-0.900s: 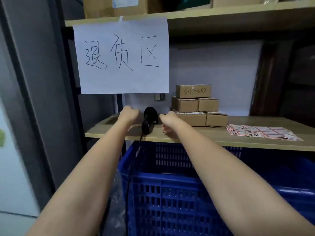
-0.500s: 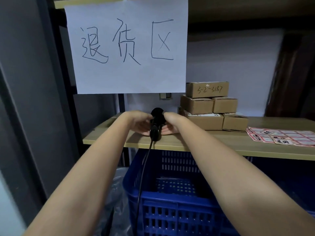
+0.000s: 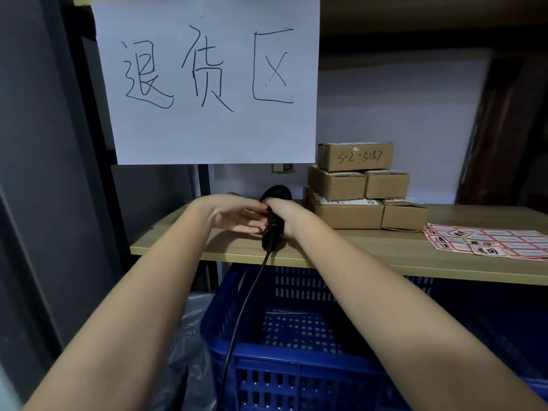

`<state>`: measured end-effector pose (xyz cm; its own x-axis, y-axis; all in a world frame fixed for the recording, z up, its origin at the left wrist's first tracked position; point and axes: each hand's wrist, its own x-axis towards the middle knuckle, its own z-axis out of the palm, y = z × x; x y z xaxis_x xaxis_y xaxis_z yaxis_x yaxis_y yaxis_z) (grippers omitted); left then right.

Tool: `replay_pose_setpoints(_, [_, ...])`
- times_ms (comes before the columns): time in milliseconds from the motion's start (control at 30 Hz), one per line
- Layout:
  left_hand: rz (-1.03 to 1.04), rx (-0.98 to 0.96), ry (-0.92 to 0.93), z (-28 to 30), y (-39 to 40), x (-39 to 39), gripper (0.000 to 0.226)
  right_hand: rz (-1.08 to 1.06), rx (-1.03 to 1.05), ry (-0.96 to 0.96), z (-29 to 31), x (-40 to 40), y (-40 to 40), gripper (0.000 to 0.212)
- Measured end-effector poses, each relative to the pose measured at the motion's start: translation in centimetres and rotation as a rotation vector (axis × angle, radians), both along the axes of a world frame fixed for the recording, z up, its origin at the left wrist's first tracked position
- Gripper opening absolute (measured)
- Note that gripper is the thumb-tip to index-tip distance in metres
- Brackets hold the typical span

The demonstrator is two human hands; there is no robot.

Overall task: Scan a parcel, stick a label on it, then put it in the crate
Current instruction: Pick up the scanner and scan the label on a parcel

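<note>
A black corded barcode scanner (image 3: pixel 274 232) stands on the wooden shelf (image 3: pixel 341 250), its cable hanging down over the front edge. My right hand (image 3: pixel 283 213) is wrapped around its handle. My left hand (image 3: pixel 240 215) touches the scanner's left side with fingers spread. To the right, several small cardboard parcels (image 3: pixel 360 185) sit stacked against the wall. A red-and-white label sheet (image 3: pixel 489 241) lies on the shelf's right side. Below the shelf stands a blue plastic crate (image 3: pixel 296 360), nothing visible inside.
A large white paper sign (image 3: pixel 207 81) with handwritten characters hangs from the shelf above. A dark metal upright (image 3: pixel 89 161) of the rack runs down the left. A clear plastic bag (image 3: pixel 189 345) sits left of the crate.
Both hands have closed in on the scanner from either side; the right hand now grips its handle. The view has moved closer to the shelf.
</note>
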<state>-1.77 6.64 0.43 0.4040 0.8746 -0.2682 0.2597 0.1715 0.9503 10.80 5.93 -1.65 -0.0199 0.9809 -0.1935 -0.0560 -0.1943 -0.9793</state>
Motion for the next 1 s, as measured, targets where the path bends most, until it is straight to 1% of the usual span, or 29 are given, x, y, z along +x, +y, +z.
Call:
replay_pose_setpoints(67, [-0.010,0.015,0.009,0.4,-0.2,0.0,0.020,-0.012,0.023,0.031,0.2,0.5,-0.5,0.043])
replay_pose_setpoints(133, [0.029,0.025,-0.028,0.7,-0.3,0.0,0.019,-0.008,0.056,0.050,0.6,1.6,-1.5,0.043])
replay_pose_setpoints(200, [0.117,0.047,-0.052,0.9,-0.2,0.4,0.016,-0.018,0.090,0.031,0.7,2.9,-2.7,0.046])
replay_pose_setpoints(300, [0.301,0.056,-0.095,0.7,0.2,1.6,0.012,-0.035,0.154,0.027,1.1,4.6,-4.7,0.047])
replay_pose_setpoints(367, [0.410,0.054,-0.137,0.5,0.4,2.8,0.014,-0.066,0.199,0.045,1.4,5.8,-5.8,0.044])
replay_pose_setpoints(467, [0.482,0.088,-0.127,0.4,0.3,5.0,0.015,-0.131,0.263,0.041,1.7,7.8,-7.2,0.038])
replay_pose_setpoints(600, [0.534,0.217,-0.109,0.9,0.1,9.4,0.017,-0.256,0.379,-0.071,2.0,10.8,-8.3,0.038])
replay_pose_setpoints(700, [0.587,0.413,-0.082,1.6,0.5,12.9,0.021,-0.310,0.437,-0.137,2.4,13.3,-9.3,0.036])
replay_pose_setpoints(767, [0.610,0.580,0.016,1.9,0.7,14.5,0.030,-0.327,0.461,-0.165,2.6,14.9,-9.8,0.032])
replay_pose_setpoints(833, [0.597,0.725,0.149,2.2,0.8,15.6,0.036,-0.329,0.483,-0.191,2.8,16.2,-10.4,0.022])
replay_pose_setpoints(900, [0.553,0.786,0.187,2.6,0.9,16.1,0.038,-0.325,0.503,-0.209,2.9,17.2,-10.9,0.011])
replay_pose_setpoints(933, [0.539,0.792,0.190,2.9,1.1,16.3,0.045,-0.326,0.514,-0.218,2.9,17.6,-11.1,0.011])
replay_pose_setpoints(1000, [0.499,0.795,0.237,3.5,2.3,16.5,0.076,-0.341,0.523,-0.244,2.9,18.5,-11.2,0.013])
